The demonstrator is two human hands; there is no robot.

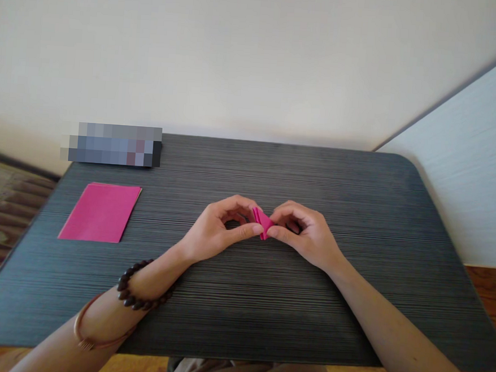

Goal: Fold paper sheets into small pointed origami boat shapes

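Note:
A small piece of folded pink paper [263, 222] is pinched between both hands over the middle of the table. My left hand [224, 224] grips its left side, thumb in front and fingers curled behind. On the right side, my right hand [306, 232] pinches the paper between thumb and fingertips. The paper shows slanted folded layers, and its edges are partly hidden by the fingers. Farther left lies a stack of square pink paper sheets [99, 212], apart from both hands.
The dark, finely striped table [264, 312] has rounded corners and meets a pale wall [256, 62] at the back. A blurred-out object [115, 144] sits at the back left edge. A light panel [457, 161] rises at the right. Brown pleated fabric [12, 209] hangs beyond the left edge.

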